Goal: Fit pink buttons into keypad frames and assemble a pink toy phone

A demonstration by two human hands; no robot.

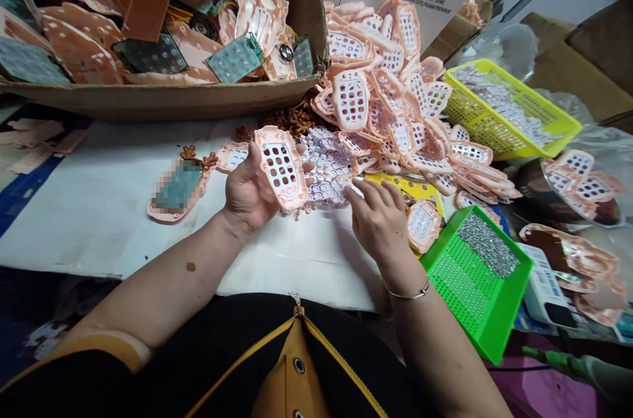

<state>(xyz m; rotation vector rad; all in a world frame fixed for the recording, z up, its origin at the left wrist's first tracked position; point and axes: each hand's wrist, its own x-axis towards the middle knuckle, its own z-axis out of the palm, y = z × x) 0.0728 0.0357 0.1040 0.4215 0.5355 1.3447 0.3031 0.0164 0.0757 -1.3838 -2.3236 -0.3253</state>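
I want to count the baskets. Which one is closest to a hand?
The green basket, just beside the right hand. The yellow basket lies farther back, past the shells.

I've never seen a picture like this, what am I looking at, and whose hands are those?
One picture, from a camera worn on a person's head, looking down at their own bare hands. The left hand holds a pale pink plastic shell with rows of button holes. The right hand touches clear rubbery keypad sheets on the white table cover. Nearby lie a heap of similar pink shells, a brown cardboard box of parts, a yellow mesh basket and a green mesh basket.
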